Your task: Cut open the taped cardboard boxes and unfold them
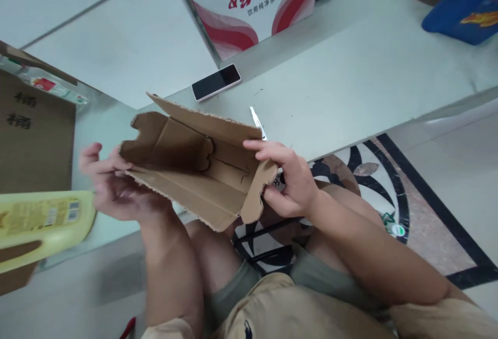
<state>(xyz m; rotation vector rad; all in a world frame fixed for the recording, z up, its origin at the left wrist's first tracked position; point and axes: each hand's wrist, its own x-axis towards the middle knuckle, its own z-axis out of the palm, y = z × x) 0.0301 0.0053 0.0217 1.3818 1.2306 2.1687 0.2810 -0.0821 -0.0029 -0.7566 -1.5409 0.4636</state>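
Note:
An open brown cardboard box (187, 183) with ragged cut edges is held up above my lap, tilted so that its inside shows. My left hand (120, 188) has hold of its left rim, with some fingers raised away from the cardboard. At the right end, my right hand (290, 175) grips a short flap between thumb and fingers. Just beyond the box, a thin whitish blade-like tool (257, 120) lies on the pale table (350, 69), its lower end hidden by my right hand. A phone (217, 83) with a dark screen rests farther back.
A white and red carton (257, 7) stands at the back. On the left are a yellow jug (46, 220), a clear bottle (54, 85) and a large brown carton (35, 142). A blue container (462, 10) sits at the far right. The table's front edge runs above my knees.

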